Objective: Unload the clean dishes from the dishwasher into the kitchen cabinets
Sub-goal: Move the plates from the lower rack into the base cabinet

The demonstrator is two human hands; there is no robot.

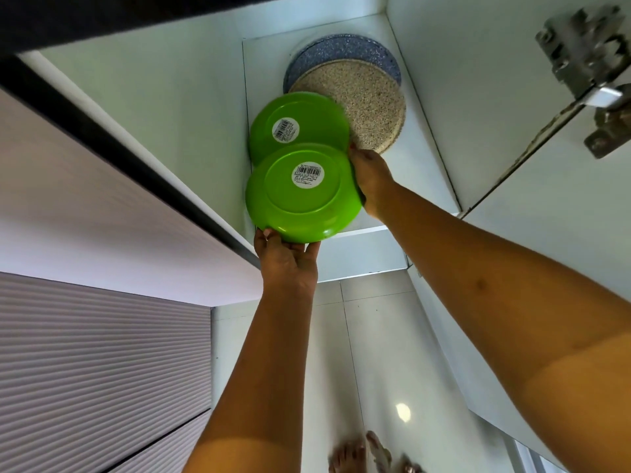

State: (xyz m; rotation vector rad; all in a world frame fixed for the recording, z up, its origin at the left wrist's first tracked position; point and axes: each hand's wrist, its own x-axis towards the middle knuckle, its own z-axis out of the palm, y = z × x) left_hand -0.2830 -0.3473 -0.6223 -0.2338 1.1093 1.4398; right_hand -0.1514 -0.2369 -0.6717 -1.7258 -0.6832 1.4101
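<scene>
I am seeing the fingertips (273,238) of the left hand (288,264) curling over the near rim of the nearer green plate (302,192), pinching that rim from below. The right hand (370,180) is reaching in along the plate's right side; its fingers are lying pressed together, and I cannot tell which plate they are gripping. The nearer plate is hanging over the front edge of the cabinet shelf (426,179), its underside and barcode sticker (308,174) facing me. The second green plate (297,129) is sitting just behind it, partly overlapped. Toward the shelf's back right corner a speckled beige plate (370,107) is lying over a blue-grey plate (341,51). A metal hinge (587,73) is showing on the open door (563,233) at right
</scene>
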